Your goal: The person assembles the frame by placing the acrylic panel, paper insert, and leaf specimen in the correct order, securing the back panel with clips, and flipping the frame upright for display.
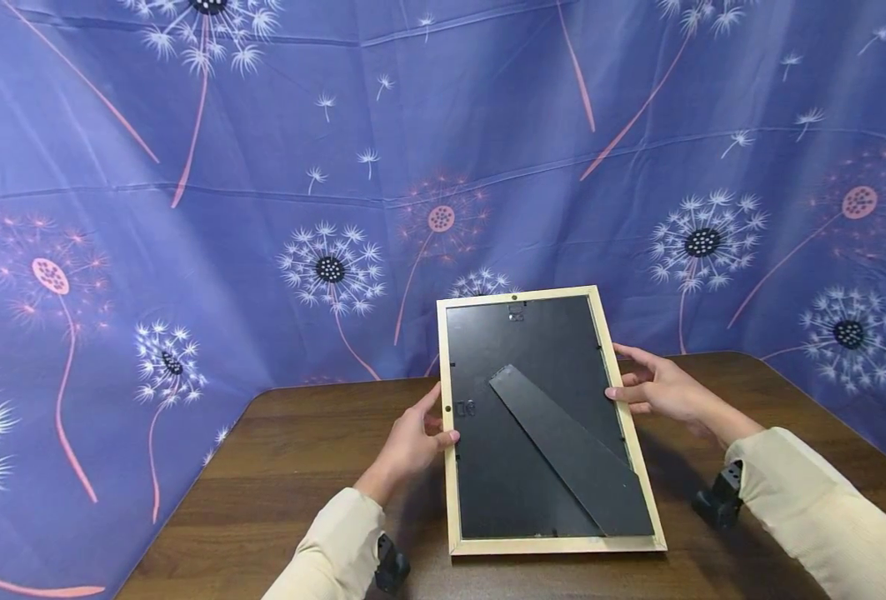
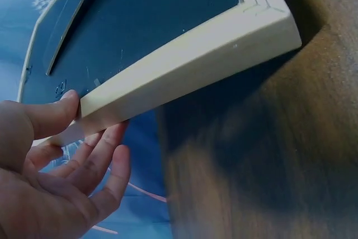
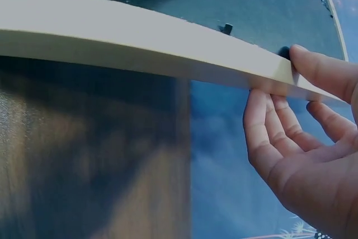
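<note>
A picture frame (image 1: 480,500) with a pale wooden border and black backing stands tilted on the table, its back toward me. Its black easel leg (image 1: 570,450) lies slantwise across the backing. My left hand (image 1: 410,437) grips the left border, thumb on the back edge and fingers around the outer side. On the opposite border, my right hand (image 1: 663,387) pinches higher up, its thumb on the back face. In the left wrist view, the left fingers (image 2: 109,155) touch the border's side. The right wrist view shows the right fingers (image 3: 265,121) against the other side. The frame's front is hidden.
The brown wooden table (image 1: 262,483) lies under the frame. Behind it hangs a blue cloth (image 1: 382,108) printed with dandelions. A black wrist device (image 1: 720,496) sits by the right sleeve, another (image 1: 392,565) by the left one.
</note>
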### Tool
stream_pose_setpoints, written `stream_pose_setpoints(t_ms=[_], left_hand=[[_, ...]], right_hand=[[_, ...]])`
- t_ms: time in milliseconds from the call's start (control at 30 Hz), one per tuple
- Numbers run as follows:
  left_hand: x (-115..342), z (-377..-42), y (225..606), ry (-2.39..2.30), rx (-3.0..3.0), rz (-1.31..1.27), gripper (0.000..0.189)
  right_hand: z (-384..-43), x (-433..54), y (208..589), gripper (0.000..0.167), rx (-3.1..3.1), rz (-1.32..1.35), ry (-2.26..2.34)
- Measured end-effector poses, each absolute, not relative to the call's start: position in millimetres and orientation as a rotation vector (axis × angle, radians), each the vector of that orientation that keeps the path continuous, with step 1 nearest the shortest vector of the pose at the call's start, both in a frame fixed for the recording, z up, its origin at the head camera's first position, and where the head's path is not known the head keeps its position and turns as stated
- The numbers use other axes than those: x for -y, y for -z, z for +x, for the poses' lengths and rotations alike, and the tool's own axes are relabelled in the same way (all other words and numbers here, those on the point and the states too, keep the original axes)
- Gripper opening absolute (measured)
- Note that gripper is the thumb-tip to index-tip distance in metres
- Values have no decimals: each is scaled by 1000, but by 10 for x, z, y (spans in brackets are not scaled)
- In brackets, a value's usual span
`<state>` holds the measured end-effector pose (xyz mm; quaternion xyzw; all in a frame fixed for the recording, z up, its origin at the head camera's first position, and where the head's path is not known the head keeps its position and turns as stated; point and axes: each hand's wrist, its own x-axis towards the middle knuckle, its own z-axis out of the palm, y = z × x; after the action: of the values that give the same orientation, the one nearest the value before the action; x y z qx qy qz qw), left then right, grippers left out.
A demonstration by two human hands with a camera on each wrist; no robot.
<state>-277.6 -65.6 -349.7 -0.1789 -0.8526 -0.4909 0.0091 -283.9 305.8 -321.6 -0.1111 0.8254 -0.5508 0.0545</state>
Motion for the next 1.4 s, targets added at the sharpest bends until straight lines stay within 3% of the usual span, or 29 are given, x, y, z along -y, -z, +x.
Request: stream_pose_setpoints(t_ms=[1400], left_hand=[[574, -2740, 3419, 1407, 2344, -627, 90]], right_hand=[[-2658, -3064, 2988, 69, -2820, -413, 1745]])
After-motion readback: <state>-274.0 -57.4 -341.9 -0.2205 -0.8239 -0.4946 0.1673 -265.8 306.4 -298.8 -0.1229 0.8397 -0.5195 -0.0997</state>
